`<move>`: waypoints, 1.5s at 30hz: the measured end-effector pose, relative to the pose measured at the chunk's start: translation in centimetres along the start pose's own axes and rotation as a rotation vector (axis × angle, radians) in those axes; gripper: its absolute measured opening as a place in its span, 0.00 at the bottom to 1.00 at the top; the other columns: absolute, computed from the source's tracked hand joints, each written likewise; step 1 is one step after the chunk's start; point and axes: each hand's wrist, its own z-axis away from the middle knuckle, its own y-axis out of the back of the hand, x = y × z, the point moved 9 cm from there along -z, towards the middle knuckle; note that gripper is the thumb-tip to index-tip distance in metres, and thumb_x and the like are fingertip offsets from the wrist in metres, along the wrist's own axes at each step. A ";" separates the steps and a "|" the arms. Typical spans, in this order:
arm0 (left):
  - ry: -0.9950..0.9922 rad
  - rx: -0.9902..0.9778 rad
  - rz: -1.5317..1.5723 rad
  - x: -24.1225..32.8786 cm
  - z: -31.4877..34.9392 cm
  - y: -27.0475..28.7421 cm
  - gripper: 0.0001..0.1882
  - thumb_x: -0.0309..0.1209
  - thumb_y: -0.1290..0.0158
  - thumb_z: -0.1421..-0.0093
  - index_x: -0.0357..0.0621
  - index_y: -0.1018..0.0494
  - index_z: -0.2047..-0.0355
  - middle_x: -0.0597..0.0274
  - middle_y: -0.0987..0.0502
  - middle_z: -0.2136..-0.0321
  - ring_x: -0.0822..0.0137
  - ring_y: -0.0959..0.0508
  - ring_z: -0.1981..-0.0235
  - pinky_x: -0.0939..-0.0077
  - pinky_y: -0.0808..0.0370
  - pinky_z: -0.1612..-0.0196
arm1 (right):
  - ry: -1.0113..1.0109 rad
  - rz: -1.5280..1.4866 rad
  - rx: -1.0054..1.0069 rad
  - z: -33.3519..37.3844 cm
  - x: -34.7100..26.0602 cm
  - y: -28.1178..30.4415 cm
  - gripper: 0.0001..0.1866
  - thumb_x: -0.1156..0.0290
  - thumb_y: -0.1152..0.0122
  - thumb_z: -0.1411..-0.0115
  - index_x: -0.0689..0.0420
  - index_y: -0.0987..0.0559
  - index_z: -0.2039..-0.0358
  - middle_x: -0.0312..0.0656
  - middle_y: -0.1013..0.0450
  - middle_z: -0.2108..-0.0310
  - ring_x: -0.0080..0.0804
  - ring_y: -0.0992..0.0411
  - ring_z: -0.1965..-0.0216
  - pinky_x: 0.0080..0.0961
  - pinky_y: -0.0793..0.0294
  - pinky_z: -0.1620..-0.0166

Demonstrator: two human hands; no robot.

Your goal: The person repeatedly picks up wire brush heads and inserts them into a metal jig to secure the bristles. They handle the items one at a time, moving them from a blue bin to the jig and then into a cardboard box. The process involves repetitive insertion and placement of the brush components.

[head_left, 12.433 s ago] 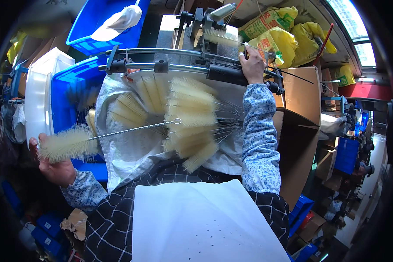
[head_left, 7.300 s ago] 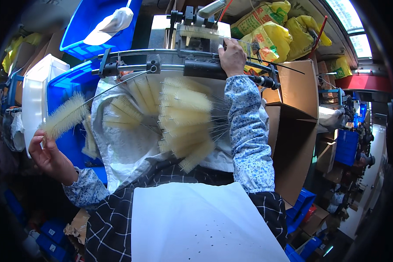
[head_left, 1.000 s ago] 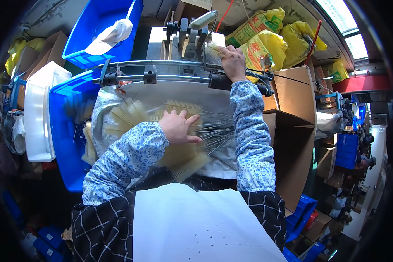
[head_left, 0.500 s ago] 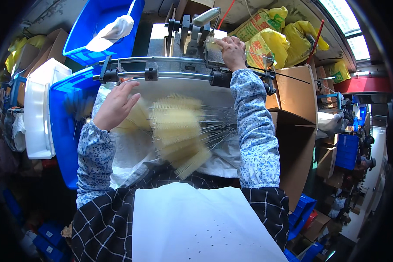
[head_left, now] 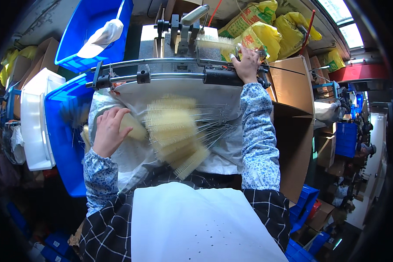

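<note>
A blue bin [head_left: 63,142] and a cardboard box [head_left: 292,83] flanked a white cloth [head_left: 222,160] in a crowded workshop. Pale brushes [head_left: 172,126] lay fanned mid-cloth, wire stems toward its right edge. Near its left edge the left hand [head_left: 110,133] was loosely open, thumb apart from curved fingers, over more bristles [head_left: 136,126]; contact could not be told. Beyond the metal rails [head_left: 174,75], the right hand [head_left: 247,63] bent its fingers at the right end of a single brush [head_left: 216,42]; its grip could not be told. Half a second earlier, the left hand was up nearer the rails, and less of that brush showed.
</note>
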 end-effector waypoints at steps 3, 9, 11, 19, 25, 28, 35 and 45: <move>0.052 0.005 0.023 -0.7 1.2 0.2 0.21 0.30 0.42 0.55 0.46 0.34 0.59 0.59 0.31 0.64 0.61 0.31 0.59 0.69 0.37 0.56 | -0.012 -0.135 -0.009 0.0 -0.4 0.0 0.23 0.60 0.43 0.52 0.50 0.29 0.54 0.38 0.30 0.59 0.38 0.36 0.56 0.38 0.41 0.53; 0.239 -0.182 0.615 -3.2 3.0 -0.6 0.15 0.25 0.45 0.52 0.41 0.33 0.64 0.63 0.31 0.70 0.73 0.30 0.71 0.81 0.33 0.68 | -0.034 -0.263 -0.031 -0.3 -2.6 -0.8 0.21 0.63 0.43 0.52 0.52 0.27 0.56 0.39 0.30 0.60 0.37 0.31 0.59 0.37 0.37 0.57; 0.282 -0.064 0.935 -4.2 4.2 2.5 0.13 0.23 0.46 0.51 0.41 0.34 0.64 0.67 0.32 0.71 0.78 0.32 0.72 0.85 0.34 0.69 | -0.018 -0.258 -0.007 -0.3 -3.1 -0.9 0.21 0.64 0.44 0.52 0.52 0.27 0.56 0.39 0.30 0.60 0.37 0.31 0.59 0.37 0.37 0.58; 0.151 0.745 0.812 -8.3 12.1 16.5 0.12 0.26 0.51 0.49 0.41 0.36 0.62 0.61 0.36 0.65 0.74 0.35 0.66 0.83 0.35 0.62 | -0.027 -0.242 -0.011 -0.2 -5.3 -0.9 0.19 0.66 0.44 0.54 0.53 0.26 0.59 0.41 0.29 0.62 0.38 0.30 0.60 0.37 0.35 0.59; 0.161 0.959 0.929 -7.9 12.6 16.4 0.15 0.29 0.51 0.49 0.41 0.37 0.61 0.60 0.37 0.66 0.72 0.36 0.65 0.82 0.36 0.61 | -0.021 -0.214 -0.005 -0.3 -8.1 -0.3 0.18 0.65 0.44 0.53 0.53 0.26 0.59 0.41 0.29 0.61 0.39 0.30 0.60 0.39 0.35 0.61; 0.141 0.918 0.967 -6.6 11.3 15.8 0.16 0.29 0.51 0.50 0.40 0.38 0.61 0.60 0.37 0.67 0.72 0.36 0.65 0.82 0.36 0.61 | -0.045 -0.259 -0.009 -0.2 -10.0 0.0 0.16 0.66 0.44 0.52 0.55 0.25 0.61 0.41 0.29 0.61 0.37 0.31 0.59 0.38 0.40 0.57; 0.090 0.831 0.991 -3.6 8.8 15.4 0.16 0.30 0.51 0.51 0.41 0.38 0.61 0.60 0.37 0.67 0.73 0.37 0.67 0.85 0.37 0.64 | -0.048 -0.216 -0.064 -0.3 -13.4 0.3 0.19 0.65 0.45 0.51 0.56 0.27 0.57 0.43 0.30 0.58 0.39 0.32 0.56 0.42 0.38 0.57; 0.069 0.869 1.062 -4.1 8.8 14.5 0.15 0.29 0.51 0.50 0.41 0.38 0.61 0.61 0.38 0.67 0.74 0.36 0.69 0.88 0.36 0.70 | -0.022 -0.210 -0.075 -0.2 -11.2 -0.5 0.18 0.64 0.44 0.52 0.54 0.26 0.59 0.42 0.29 0.61 0.39 0.31 0.59 0.39 0.36 0.59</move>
